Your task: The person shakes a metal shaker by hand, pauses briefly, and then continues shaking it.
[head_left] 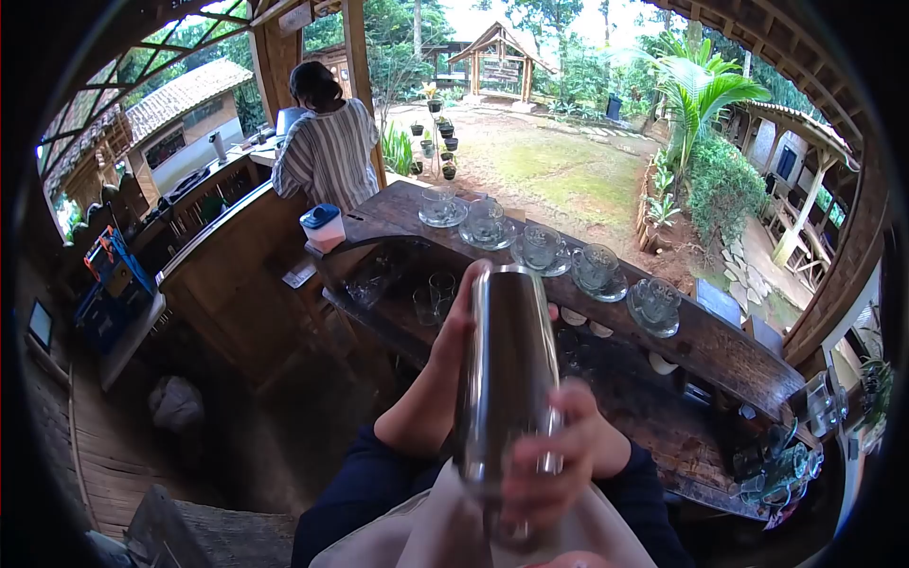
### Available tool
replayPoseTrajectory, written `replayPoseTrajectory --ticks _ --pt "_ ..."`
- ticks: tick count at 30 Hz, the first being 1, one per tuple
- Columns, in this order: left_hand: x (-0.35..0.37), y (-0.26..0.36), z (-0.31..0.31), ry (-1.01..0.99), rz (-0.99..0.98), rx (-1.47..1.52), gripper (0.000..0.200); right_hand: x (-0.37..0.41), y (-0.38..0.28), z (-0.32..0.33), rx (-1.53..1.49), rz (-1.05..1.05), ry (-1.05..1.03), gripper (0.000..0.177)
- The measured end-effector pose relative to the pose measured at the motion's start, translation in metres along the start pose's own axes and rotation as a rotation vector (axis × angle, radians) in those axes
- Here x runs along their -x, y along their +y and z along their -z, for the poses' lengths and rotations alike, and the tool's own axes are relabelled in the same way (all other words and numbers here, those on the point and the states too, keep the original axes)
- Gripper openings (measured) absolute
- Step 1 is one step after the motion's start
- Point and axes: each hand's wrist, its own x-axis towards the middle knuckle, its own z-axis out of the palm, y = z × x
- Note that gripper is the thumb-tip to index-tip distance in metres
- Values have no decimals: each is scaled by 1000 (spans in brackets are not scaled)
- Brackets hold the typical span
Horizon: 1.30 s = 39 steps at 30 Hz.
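A shiny metal cocktail shaker point(511, 369) is held tilted in front of my body, its broad end up and away from me. My left hand point(461, 317) is wrapped around the far upper part, with most of its fingers hidden behind the metal. Lower down, my right hand point(559, 459) grips the near side and is blurred by motion. Just beyond the shaker, several clear glass cups, such as this glass cup point(540, 248), stand on glass saucers along the wooden counter point(729, 352).
A plastic tub with a blue lid point(324, 227) sits at the counter's left end. Glassware point(781, 473) crowds the right, beside a glass pitcher point(822, 402). A lower shelf holds drinking glasses point(440, 292). A person in a striped shirt point(331, 156) stands at the far left.
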Motion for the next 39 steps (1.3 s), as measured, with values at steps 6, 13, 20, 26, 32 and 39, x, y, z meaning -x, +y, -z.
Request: replayPoseTrajectory --ticks 6,13,20,26,32,39 --pt "-8 -19 39 657 23 153 30 -41 32 25 184 -1042 -395 40" --pt "-18 -3 -36 -1 -180 -271 51 -75 -5 28 -32 -59 -394 24" --pt "-8 -16 34 699 154 194 29 -31 37 38 237 -1050 -337 47" --pt "-22 2 -20 67 28 -95 48 -92 2 37 0 -27 -552 17" --pt "0 -5 72 436 165 175 39 -23 36 43 96 -729 -585 38" --pt "-23 12 8 591 371 146 42 -71 27 47 74 -605 -580 40"
